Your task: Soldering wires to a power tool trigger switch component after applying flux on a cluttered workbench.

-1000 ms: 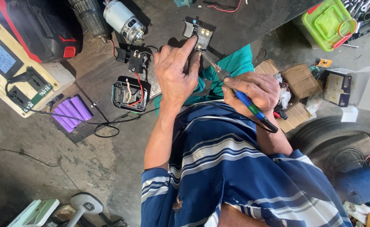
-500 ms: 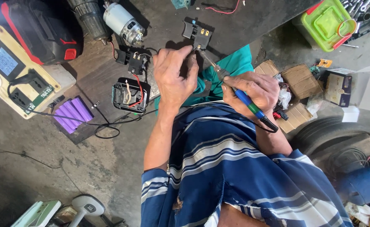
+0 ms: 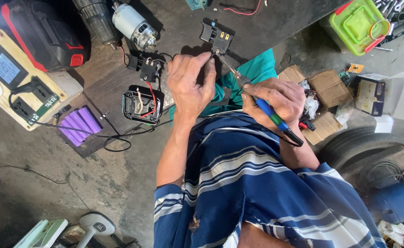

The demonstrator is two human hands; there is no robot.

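Two hands meet at one small spot near the far edge of the dark surface (image 3: 96, 87), just short of the black switch module (image 3: 218, 36) with brass terminals. The right hand (image 3: 275, 98) has its fingers (image 3: 268, 92) closed around the blue grip of a soldering iron (image 3: 257, 98), held like a pen, with the thin metal tip angled up and left until it ends right at the left hand's fingertips. The left hand (image 3: 188, 87) is curled, forefinger and thumb pinched nearly shut at that same point; whatever sits between them, likely a wire end or a bit of solder, is too small to make out, so I cannot tell what it is. Judging from this, the joint is best made by keeping both wrists braced, bringing the tip flat against the metal rather than poking at it, and keeping the pinching fingertips back from the hot end, since they look very close to it. The iron's dark cord trails behind the right hand over the striped shirt and should stay slack so it does not tug the tip. Nearby to the left lie a black battery holder (image 3: 141, 105) with red and white wires, a smaller black connector (image 3: 143, 68), a small grey motor (image 3: 134, 26) and a pack of purple cells (image 3: 78, 125), all apart from the hands.
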